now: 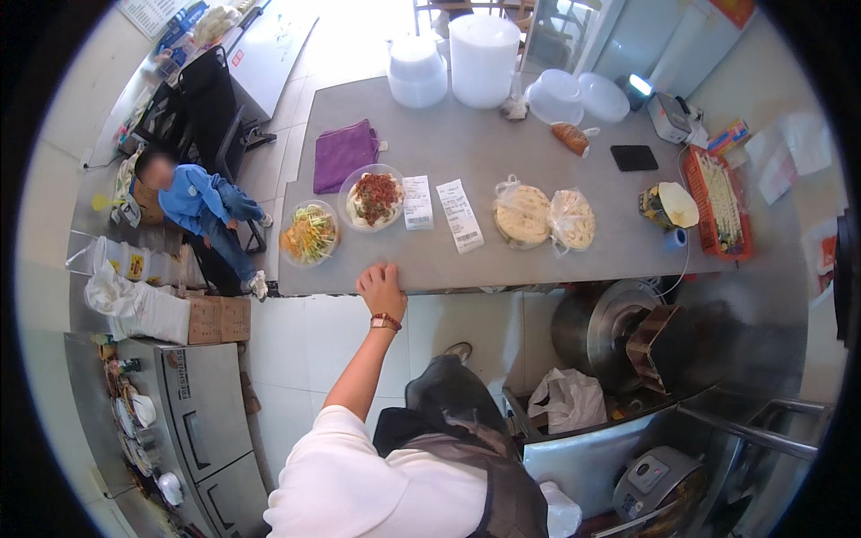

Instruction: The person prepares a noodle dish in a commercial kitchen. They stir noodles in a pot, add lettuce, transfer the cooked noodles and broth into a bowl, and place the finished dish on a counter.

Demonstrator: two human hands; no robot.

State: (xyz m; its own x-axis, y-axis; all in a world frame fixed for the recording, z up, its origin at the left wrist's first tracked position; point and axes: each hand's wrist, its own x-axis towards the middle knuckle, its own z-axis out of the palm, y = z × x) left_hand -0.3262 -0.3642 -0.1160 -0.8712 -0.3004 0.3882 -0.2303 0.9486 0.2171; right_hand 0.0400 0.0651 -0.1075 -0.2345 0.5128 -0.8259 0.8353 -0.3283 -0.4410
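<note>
My left hand [381, 286] rests on the front edge of the grey metal counter [457, 141], fingers curled over it, holding no visible object. My right hand is out of view. Beyond my left hand stand a plastic bowl of shredded vegetables [310, 233] and a plastic bowl of white food topped with red and green bits [374, 199]. Two printed receipts [418, 203] lie beside the second bowl. Farther right, flatbreads in clear plastic bags [522, 214] lie side by side. A folded purple cloth [346, 156] is at the back left.
White plastic tubs [484, 60] and clear lids [603, 96] stand along the back. A black phone [634, 158], a paper tub [669, 205] and a red basket of skewers [717, 202] are at the right. A seated person [195, 195] is at left; a large metal pot [592, 336] stands below.
</note>
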